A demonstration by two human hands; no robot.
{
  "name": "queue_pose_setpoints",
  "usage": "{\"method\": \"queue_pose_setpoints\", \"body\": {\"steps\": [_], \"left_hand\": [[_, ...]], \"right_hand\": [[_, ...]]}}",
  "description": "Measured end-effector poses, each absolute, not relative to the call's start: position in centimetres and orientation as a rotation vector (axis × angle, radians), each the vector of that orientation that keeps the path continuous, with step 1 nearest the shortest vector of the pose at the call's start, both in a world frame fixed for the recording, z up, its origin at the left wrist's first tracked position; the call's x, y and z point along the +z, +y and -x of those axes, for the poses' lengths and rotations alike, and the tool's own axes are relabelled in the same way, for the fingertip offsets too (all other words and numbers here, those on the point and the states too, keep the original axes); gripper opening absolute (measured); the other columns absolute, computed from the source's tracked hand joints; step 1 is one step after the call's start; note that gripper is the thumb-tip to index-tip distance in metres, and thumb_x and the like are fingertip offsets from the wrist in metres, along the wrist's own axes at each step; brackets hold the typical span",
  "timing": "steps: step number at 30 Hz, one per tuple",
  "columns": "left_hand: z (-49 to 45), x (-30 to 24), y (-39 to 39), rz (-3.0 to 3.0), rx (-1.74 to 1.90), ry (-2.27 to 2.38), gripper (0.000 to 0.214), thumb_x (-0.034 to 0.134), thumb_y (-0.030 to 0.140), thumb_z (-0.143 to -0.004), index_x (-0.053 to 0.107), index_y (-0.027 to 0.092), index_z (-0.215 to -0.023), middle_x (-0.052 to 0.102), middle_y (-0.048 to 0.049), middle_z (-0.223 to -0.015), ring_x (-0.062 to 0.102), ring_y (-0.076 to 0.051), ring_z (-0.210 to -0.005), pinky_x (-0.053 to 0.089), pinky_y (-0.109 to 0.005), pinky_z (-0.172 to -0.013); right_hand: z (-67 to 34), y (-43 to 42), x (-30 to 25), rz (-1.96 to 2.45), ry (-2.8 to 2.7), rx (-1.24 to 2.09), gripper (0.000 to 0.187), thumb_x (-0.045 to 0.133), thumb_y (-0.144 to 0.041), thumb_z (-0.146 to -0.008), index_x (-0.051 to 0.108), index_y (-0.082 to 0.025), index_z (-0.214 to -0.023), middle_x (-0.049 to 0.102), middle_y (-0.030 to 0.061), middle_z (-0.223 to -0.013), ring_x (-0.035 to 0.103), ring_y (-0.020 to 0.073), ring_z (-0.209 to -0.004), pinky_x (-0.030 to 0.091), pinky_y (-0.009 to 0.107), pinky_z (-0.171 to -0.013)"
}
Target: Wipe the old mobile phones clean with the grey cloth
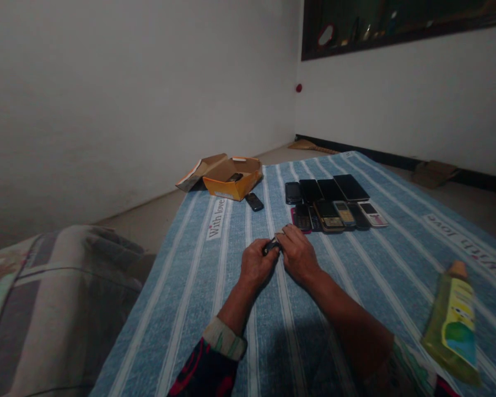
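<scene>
In the head view, my left hand is closed round a small black mobile phone, most of it hidden by the fingers. My right hand meets it from the other side, its fingers curled and pinching at the phone's end; a small pale edge shows there. Beyond both hands lie two rows of mobile phones: dark touchscreen ones at the back and keypad ones in front. One more black phone rests beside an open orange cardboard box, which has a dark phone inside.
A blue striped cloth covers the table. On the right lies a yellow-green bottle with an orange cap. Fabric-covered furniture stands to the left. Walls rise behind, with a broom on the floor.
</scene>
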State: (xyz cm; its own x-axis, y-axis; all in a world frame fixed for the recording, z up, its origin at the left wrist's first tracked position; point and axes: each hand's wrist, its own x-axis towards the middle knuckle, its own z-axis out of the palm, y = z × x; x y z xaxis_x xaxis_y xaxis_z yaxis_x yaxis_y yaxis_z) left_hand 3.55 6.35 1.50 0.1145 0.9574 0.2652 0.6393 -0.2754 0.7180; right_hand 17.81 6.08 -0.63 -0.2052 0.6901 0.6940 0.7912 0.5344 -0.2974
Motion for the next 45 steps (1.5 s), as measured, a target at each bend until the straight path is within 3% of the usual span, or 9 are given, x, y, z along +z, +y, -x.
{"method": "queue_pose_setpoints", "body": {"steps": [17, 22, 28, 35, 39, 45], "left_hand": [[-4.1, 2.0, 7.3, -1.910, 0.943, 1.486, 0.016, 0.061, 0.024, -0.076, 0.073, 0.017, -0.083, 0.072, -0.0046, -0.084, 0.064, -0.020, -0.080, 0.047, -0.032, -0.079], [-3.7, 1.7, 7.4, -1.818, 0.979, 1.449, 0.022, 0.063, 0.032, -0.075, 0.075, 0.015, -0.083, 0.071, -0.0043, -0.076, 0.063, -0.019, -0.072, 0.047, -0.030, -0.070], [-3.3, 2.1, 7.4, -1.574, 1.055, 1.326, 0.025, 0.070, 0.034, -0.066, 0.077, 0.013, -0.078, 0.067, -0.0017, -0.066, 0.056, -0.016, -0.062, 0.041, -0.027, -0.059], [-3.0, 2.3, 7.1, -1.417, 1.115, 1.248, 0.026, 0.075, 0.032, -0.062, 0.077, 0.012, -0.078, 0.067, -0.0024, -0.066, 0.055, -0.015, -0.061, 0.041, -0.027, -0.060], [-2.0, 2.6, 6.9, -1.393, 1.006, 1.204, 0.025, 0.077, 0.031, -0.060, 0.075, 0.012, -0.074, 0.064, -0.0016, -0.062, 0.052, -0.013, -0.058, 0.038, -0.025, -0.056], [-0.4, 4.3, 6.9, -1.478, 0.721, 1.122, 0.022, 0.076, 0.030, -0.058, 0.072, 0.011, -0.069, 0.062, -0.0007, -0.060, 0.052, -0.012, -0.057, 0.038, -0.025, -0.056]], "right_hand": [[-18.0, 6.2, -0.1, 1.132, -1.929, -0.095, 0.034, 0.043, -0.005, -0.087, 0.069, -0.017, -0.106, 0.065, 0.0125, -0.105, 0.053, 0.0262, -0.114, 0.044, 0.046, -0.103], [-18.6, 6.8, -0.2, 1.132, -1.787, -0.012, 0.036, 0.042, -0.004, -0.083, 0.071, -0.014, -0.103, 0.066, 0.0144, -0.105, 0.058, 0.0261, -0.109, 0.046, 0.043, -0.101], [-18.9, 7.9, -0.5, 1.161, -1.374, 0.376, 0.038, 0.045, -0.011, -0.077, 0.076, -0.020, -0.097, 0.071, 0.0078, -0.105, 0.066, 0.0210, -0.100, 0.051, 0.036, -0.093], [-19.5, 8.2, 0.0, 1.239, -0.944, 0.816, 0.036, 0.056, -0.025, -0.068, 0.077, -0.016, -0.095, 0.075, 0.0064, -0.094, 0.069, 0.0223, -0.086, 0.055, 0.036, -0.081], [-19.5, 8.0, -0.3, 1.266, -0.898, 0.913, 0.035, 0.056, -0.023, -0.062, 0.077, -0.015, -0.088, 0.074, 0.0046, -0.079, 0.067, 0.0182, -0.067, 0.055, 0.030, -0.063], [-19.7, 7.4, 0.0, 1.283, -0.970, 1.004, 0.033, 0.053, -0.020, -0.055, 0.076, -0.013, -0.078, 0.066, 0.0009, -0.058, 0.057, 0.0135, -0.045, 0.047, 0.023, -0.041]]}}
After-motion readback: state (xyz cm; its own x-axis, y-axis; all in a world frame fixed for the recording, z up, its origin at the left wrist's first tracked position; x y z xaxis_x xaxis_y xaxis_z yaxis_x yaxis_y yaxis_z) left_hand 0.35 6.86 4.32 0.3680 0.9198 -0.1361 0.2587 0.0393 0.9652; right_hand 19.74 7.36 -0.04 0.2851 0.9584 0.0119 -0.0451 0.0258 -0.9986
